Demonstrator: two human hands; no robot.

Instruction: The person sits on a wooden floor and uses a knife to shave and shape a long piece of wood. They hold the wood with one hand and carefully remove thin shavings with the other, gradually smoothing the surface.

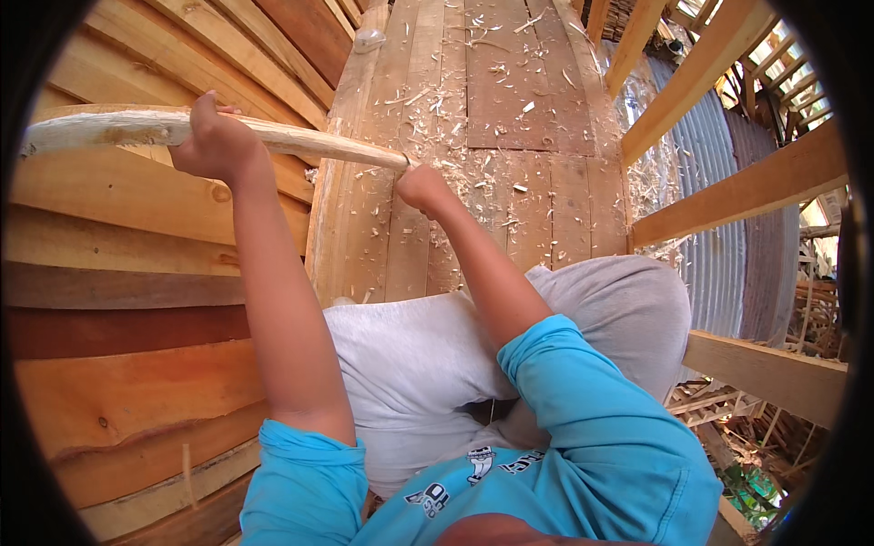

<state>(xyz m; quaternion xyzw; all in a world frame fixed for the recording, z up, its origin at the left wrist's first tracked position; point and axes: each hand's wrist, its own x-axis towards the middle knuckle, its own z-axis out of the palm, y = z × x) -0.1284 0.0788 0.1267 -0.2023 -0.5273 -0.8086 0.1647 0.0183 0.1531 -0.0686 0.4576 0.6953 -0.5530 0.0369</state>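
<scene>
A long, pale, peeled wooden pole (309, 143) runs from the left rim to the middle, bowed by the wide lens. My left hand (214, 141) is wrapped around it from below, the fingertips showing above its upper side. At the pole's narrower right end, my right hand (424, 189) is closed in a fist against it. A small dark edge shows where the fist meets the wood; I cannot make out what it is. Both arms reach forward past my bent legs.
Wood shavings (496, 68) lie scattered over the plank floor (410, 246). Stacked boards (137, 382) make up the left side. On the right stand wooden rails (742, 187), with corrugated metal sheets (715, 250) beyond them. A small clear plastic item (369, 41) sits at the floor's far left edge.
</scene>
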